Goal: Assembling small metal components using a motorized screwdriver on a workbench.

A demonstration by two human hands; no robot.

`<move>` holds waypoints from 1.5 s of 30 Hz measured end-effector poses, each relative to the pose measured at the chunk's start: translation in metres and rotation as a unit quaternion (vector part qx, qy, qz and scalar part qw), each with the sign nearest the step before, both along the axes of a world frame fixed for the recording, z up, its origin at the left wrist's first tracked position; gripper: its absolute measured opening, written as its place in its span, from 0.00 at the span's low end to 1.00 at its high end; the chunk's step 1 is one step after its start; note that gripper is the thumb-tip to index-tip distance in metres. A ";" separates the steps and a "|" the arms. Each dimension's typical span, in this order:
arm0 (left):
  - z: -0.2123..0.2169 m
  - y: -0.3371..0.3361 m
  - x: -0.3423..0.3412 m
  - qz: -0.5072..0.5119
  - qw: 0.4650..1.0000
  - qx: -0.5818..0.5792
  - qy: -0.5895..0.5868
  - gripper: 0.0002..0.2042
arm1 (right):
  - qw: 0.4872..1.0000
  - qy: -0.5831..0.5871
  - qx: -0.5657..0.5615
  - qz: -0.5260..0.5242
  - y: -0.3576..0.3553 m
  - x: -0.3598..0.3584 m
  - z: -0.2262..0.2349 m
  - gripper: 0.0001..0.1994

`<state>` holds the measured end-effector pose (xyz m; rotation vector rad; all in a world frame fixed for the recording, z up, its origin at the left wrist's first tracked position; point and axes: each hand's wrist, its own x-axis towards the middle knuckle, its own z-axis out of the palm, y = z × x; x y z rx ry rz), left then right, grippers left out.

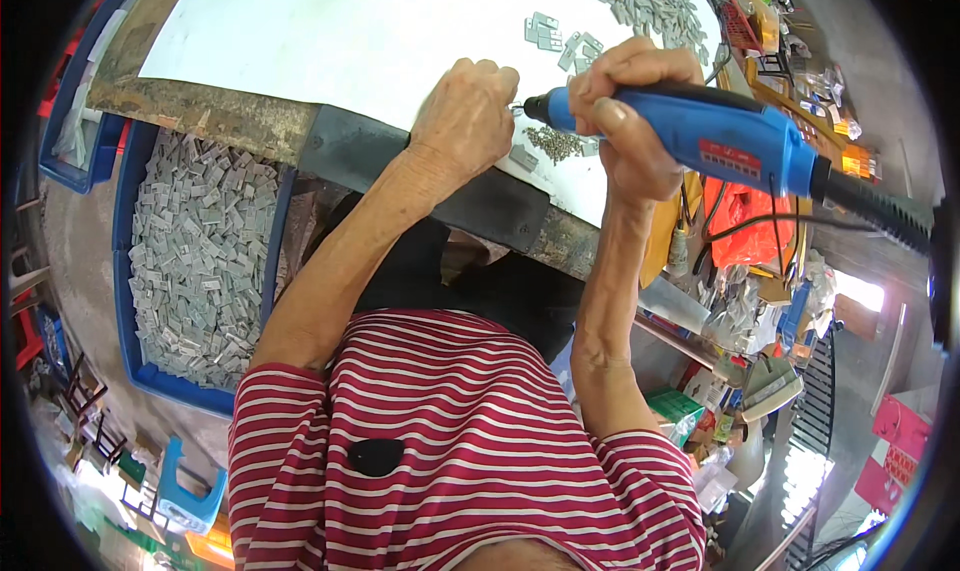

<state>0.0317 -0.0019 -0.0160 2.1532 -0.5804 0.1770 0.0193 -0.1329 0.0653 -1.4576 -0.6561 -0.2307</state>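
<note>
My right hand (632, 116) is wrapped around a blue electric screwdriver (715, 136), held nearly level. Its black nose points left toward my left hand (468, 111). That hand is closed, its fingers curled down at the near edge of the white work surface. A small metal piece (516, 109) shows between its fingertips and the driver's nose; most of it is hidden. Just below the nose lies a heap of tiny brass-coloured screws (553, 144), with a grey metal plate (523, 157) beside it. Beyond the driver are several loose grey plates (543, 31).
More grey plates form a big pile (645, 6) at the far right of the white sheet (300, 31). A blue bin (125, 301) full of small metal pieces stands at my left. The driver's black cable (875, 196) runs off right. Cluttered goods and a red bag (745, 226) lie beyond.
</note>
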 end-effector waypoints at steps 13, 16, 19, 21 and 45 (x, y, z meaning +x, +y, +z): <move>-0.003 0.003 0.001 0.004 1.000 -0.011 0.018 0.03 | 0.992 -0.003 0.000 -0.128 0.038 0.032 0.016 0.02; -0.001 0.000 0.001 0.001 0.999 -0.016 0.030 0.03 | 0.974 0.144 0.014 -0.174 0.033 0.028 0.023 0.07; -0.001 0.000 0.000 0.003 1.000 -0.009 0.028 0.03 | 0.978 0.131 -0.012 -0.164 0.033 0.021 0.025 0.07; 0.001 0.000 -0.001 0.003 1.000 -0.003 0.029 0.04 | 0.978 0.111 0.004 -0.178 0.036 0.019 0.019 0.08; -0.005 0.005 0.003 -0.018 0.998 -0.053 0.028 0.03 | 0.996 -0.018 -0.002 -0.084 0.024 0.024 0.005 0.03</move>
